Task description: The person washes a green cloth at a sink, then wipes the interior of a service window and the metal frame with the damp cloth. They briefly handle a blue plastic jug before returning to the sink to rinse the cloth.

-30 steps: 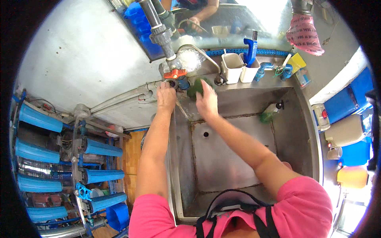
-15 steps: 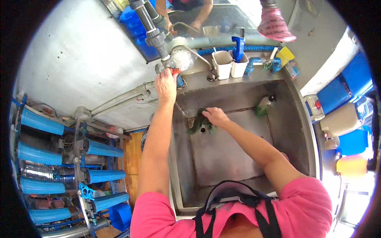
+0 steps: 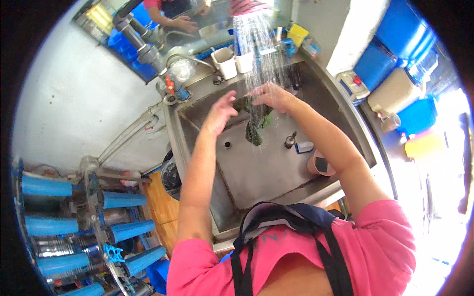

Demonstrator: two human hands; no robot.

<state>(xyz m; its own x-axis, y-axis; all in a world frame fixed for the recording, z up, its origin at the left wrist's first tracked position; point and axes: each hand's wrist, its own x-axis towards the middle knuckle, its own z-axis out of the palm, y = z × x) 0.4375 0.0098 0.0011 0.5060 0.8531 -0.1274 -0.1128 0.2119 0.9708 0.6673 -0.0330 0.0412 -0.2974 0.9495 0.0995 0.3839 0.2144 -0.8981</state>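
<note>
Under the falling water (image 3: pixel 257 49) my right hand (image 3: pixel 271 97) is closed on a limp, dark green rag-like piece (image 3: pixel 254 133), which hangs down above the sink floor. A brighter green patch shows at its side; spray blurs the details. To its left, my left hand (image 3: pixel 222 114) is raised with fingers apart and nothing in it, close to the upper part of the green piece. The water comes from a spout wrapped in pink material (image 3: pixel 249 7). The red valve handle (image 3: pixel 170 85) is on the pipework at the sink's back left corner.
The steel sink (image 3: pixel 247 185) has a round drain hole (image 3: pixel 227 144). At its right are a small dark-topped bottle (image 3: pixel 290 140), a blue-and-white block (image 3: pixel 304 147) and a pink cup (image 3: pixel 321 163). White containers (image 3: pixel 224 63) line the back ledge; blue drums and jugs stand right.
My left hand has let go of the red valve handle and come over the sink. Water now pours from the pink spout. My right hand has lifted the green piece into it.
</note>
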